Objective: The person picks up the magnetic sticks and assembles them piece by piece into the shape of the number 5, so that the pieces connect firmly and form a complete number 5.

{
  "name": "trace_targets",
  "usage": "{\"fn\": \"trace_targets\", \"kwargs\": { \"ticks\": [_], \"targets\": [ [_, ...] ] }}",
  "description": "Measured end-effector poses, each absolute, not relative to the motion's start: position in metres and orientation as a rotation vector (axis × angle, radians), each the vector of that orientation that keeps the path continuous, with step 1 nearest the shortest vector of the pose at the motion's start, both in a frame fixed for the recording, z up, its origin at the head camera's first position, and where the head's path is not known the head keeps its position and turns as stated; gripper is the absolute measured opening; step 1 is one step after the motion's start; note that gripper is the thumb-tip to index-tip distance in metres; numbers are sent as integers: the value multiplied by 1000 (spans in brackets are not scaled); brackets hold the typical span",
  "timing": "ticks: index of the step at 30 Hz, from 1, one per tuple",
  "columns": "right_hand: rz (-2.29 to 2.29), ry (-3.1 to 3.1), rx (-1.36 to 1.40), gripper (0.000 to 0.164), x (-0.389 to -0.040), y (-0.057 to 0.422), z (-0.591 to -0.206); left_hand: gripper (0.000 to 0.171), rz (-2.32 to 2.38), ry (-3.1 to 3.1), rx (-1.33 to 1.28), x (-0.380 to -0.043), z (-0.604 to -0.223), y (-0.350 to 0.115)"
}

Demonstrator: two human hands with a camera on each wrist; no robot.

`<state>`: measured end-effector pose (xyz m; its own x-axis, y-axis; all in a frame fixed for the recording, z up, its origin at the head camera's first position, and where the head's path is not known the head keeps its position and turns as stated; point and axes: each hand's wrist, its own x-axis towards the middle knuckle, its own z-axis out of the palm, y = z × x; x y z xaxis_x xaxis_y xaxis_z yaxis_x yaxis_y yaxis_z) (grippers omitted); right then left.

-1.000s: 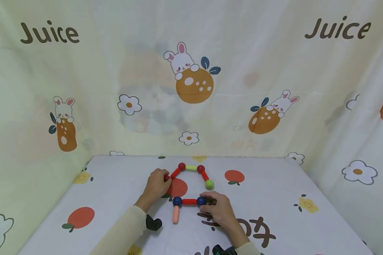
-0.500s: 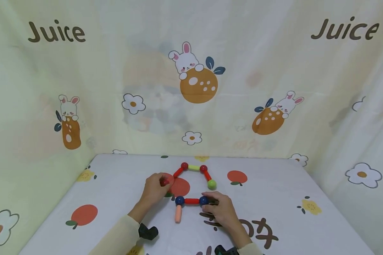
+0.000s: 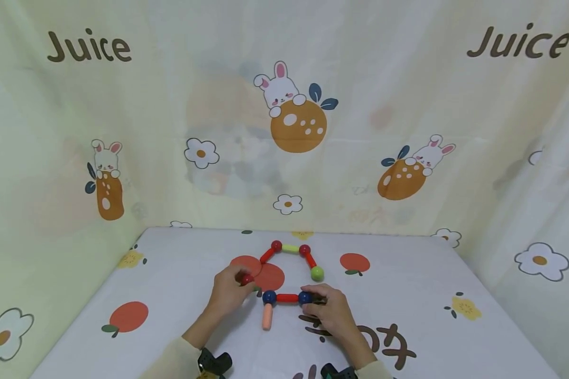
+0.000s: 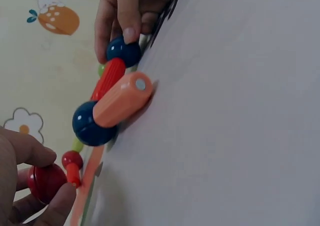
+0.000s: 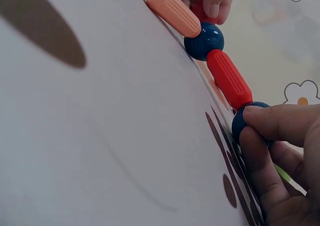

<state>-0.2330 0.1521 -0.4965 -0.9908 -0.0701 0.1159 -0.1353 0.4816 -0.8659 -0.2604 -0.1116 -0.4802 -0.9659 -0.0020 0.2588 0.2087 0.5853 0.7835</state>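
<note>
My left hand pinches a red ball between thumb and fingers, apart from the other pieces. With its thumb and fingertips my right hand grips a blue ball. A red rod joins that ball to a second blue ball, from which a salmon rod sticks out toward the front. Behind lies an open arch: a left red rod, a red ball, a yellow-green rod, another red ball, a right red rod and a green ball.
A white cloth printed with fruit and lettering covers the table. A curtain with rabbits hangs around its back and sides. Black devices sit at both wrists.
My left hand has drawn the red ball back toward the front, away from the free end of the arch's left rod. The right hand keeps its hold on the blue ball. The view has shifted slightly.
</note>
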Motion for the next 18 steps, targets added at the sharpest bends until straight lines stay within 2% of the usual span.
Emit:
{"fn": "trace_targets", "kwargs": {
  "ticks": [10, 18],
  "targets": [
    [1559, -2649, 173, 36, -232, 152, -496, 25, -1458, -2680, -353, -235, -478, -110],
    [1561, -2655, 148, 36, -232, 152, -496, 34, -1531, -2749, -458, -220, -475, -106]
  ]
}}
